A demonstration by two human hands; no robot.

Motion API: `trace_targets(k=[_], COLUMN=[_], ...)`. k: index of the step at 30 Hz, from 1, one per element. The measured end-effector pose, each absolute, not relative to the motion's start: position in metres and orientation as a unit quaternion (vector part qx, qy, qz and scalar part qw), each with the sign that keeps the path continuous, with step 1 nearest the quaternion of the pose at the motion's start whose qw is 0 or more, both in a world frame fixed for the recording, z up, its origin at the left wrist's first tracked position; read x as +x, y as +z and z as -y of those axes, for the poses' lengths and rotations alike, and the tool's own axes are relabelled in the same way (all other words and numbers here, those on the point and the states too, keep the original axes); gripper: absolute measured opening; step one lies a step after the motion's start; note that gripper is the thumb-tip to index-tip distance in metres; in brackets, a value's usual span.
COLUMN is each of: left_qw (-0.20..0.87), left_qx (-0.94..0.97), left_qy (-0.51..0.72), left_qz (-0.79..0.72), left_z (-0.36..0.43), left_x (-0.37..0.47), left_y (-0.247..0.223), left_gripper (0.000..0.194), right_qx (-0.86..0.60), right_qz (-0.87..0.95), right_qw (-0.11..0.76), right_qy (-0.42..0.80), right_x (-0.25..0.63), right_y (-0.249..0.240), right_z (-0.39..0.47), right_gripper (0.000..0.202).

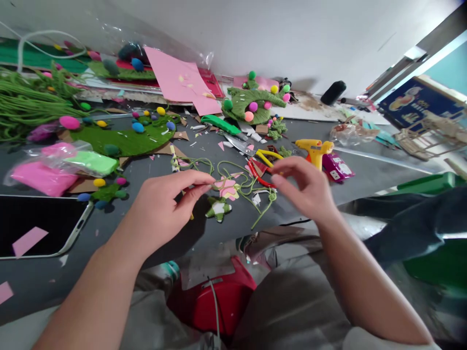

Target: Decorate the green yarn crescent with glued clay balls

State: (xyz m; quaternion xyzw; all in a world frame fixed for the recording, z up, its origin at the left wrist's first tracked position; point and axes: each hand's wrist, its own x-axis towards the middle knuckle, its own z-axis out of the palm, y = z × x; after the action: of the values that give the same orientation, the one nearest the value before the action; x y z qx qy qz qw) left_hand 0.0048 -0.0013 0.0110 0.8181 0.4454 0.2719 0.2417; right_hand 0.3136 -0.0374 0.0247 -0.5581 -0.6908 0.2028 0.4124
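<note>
In the head view, the left hand (pixel 166 199) has thumb and forefinger pinched together on green yarn (pixel 272 196), which loops across the frame's centre. The right hand (pixel 306 187), right of centre, holds its thumb and forefinger apart. A star (pixel 219 209) lies below centre, a phone (pixel 40 214) at the left edge.

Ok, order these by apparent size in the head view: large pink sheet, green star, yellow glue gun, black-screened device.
1. Black-screened device, cut off by the frame
2. Large pink sheet
3. Yellow glue gun
4. Green star
</note>
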Motion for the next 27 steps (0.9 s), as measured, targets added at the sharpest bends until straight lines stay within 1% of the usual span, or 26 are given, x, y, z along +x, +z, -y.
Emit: trace_targets(k=[3, 6, 8, 11, 13, 17, 21, 24, 27], left_qw=[0.253, 0.234, 0.21, 0.168, 0.146, 0.158, 0.179, 0.149, 0.128], left_qx=[0.823, 0.796, 0.775, 0.775, 0.786, 0.805, 0.815, 0.851, 0.867], left_qy=[0.292, 0.355, 0.392, 0.41, 0.404, 0.369, 0.324, 0.263, 0.213], left_qz=[-0.417, -0.431, -0.449, -0.451, -0.444, -0.437, -0.445, -0.43, -0.432], left_z=[0.006, 0.008, 0.009, 0.009, 0.009, 0.012, 0.015, 0.018, 0.024], left_x=[0.01, 0.013, 0.012, 0.008, 0.004, -0.002, -0.004, -0.006, -0.007], left_y=[0.012, 0.011, 0.01, 0.01, 0.01, 0.005, 0.004, 0.008, 0.009], left_gripper=[0.019, 0.016, 0.014, 0.012, 0.012, 0.017, 0.014, 0.017, 0.025], right_qx=[-0.469, -0.397, -0.379, -0.39, -0.405, -0.418, -0.405, -0.383, -0.378], right_qz=[0.747, 0.764, 0.766, 0.756, 0.745, 0.741, 0.772, 0.81, 0.82], right_qw=[0.376, 0.386, 0.382, 0.378, 0.38, 0.372, 0.336, 0.302, 0.265], right_qy=[0.284, 0.332, 0.352, 0.364, 0.371, 0.372, 0.357, 0.326, 0.34], right_x=[0.268, 0.241, 0.231, 0.225, 0.224, 0.225, 0.23, 0.239, 0.248], right_y=[0.021, 0.015, 0.01, 0.01, 0.013, 0.021, 0.021, 0.02, 0.022], right_z=[0.026, 0.014, 0.007, 0.001, 0.0, 0.0, -0.005, -0.01, -0.012], right_gripper=[0.039, 0.047, 0.043, 0.028, 0.027, 0.029, 0.021, 0.013, 0.011])
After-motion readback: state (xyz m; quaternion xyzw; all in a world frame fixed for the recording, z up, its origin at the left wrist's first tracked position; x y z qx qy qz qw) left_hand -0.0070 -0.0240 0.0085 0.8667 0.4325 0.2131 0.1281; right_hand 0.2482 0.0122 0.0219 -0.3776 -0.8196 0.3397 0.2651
